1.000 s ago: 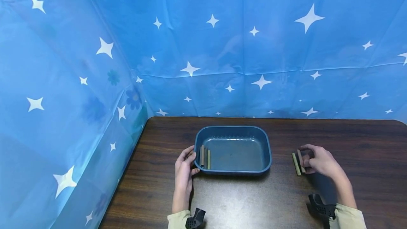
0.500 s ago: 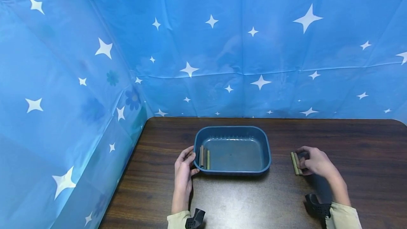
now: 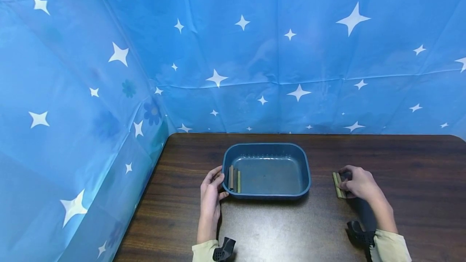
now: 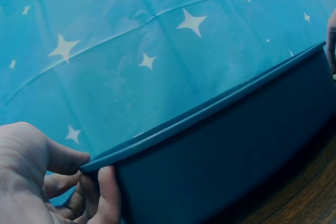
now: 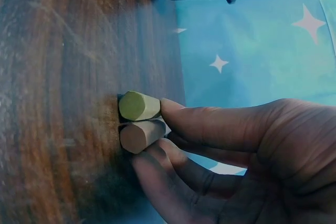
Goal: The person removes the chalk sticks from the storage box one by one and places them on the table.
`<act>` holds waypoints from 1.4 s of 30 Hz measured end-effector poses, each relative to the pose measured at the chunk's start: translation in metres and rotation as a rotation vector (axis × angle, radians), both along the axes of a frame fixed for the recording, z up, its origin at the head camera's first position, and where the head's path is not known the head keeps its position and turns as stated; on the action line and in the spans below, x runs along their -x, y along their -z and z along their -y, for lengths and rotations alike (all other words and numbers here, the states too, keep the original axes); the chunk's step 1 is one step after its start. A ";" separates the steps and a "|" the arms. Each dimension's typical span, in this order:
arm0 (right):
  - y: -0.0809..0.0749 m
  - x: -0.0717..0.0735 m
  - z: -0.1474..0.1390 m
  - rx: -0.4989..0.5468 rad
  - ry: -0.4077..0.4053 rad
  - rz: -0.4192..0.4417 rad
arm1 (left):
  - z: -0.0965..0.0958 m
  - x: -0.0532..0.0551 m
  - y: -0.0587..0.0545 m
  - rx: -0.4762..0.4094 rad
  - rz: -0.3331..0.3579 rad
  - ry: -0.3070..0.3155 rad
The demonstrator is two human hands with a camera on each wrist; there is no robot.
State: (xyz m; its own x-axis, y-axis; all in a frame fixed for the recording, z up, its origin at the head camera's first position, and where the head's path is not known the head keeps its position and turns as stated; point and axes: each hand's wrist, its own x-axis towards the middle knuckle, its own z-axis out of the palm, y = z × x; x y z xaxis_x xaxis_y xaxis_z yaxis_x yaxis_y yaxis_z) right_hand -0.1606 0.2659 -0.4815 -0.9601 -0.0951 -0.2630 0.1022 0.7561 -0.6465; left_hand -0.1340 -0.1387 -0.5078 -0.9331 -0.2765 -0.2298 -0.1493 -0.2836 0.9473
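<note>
My left hand (image 3: 210, 197) grips the left side of a blue plastic tub (image 3: 265, 196). In the left wrist view, the thumb lies at the tub's rim with fingers against its outer wall. Several short sticks, including a brown stick (image 3: 231, 178) and a green stick (image 3: 239, 181), lie side by side inside, along the left wall. To the right of the tub, my right hand (image 3: 363, 184) pinches two sticks at the tabletop. The right wrist view shows their blunt ends, a green stick (image 5: 133, 106) touching or nearly touching a brown stick (image 5: 138, 138), thumb at the green one and fingers at the brown.
Everything stands on a dark wood-grain table (image 3: 276, 233). A blue sheet with white stars (image 3: 255, 51) hangs behind the table and along its left side. Each wrist carries a black camera mount (image 3: 223, 249) by the sleeve.
My right hand has moved slightly left, bringing the brown stick from a small gap to right beside the green one. My left hand and the tub have stayed in place.
</note>
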 end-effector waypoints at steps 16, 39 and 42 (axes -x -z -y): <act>-0.004 -0.001 -0.001 -0.027 0.051 -0.017 | 0.000 0.000 0.000 -0.005 0.003 -0.004; -0.037 -0.016 0.015 0.115 0.097 -0.265 | 0.001 0.001 0.001 -0.015 -0.015 0.004; -0.043 -0.015 0.025 0.158 0.081 -0.273 | 0.002 0.000 0.001 -0.019 -0.017 0.003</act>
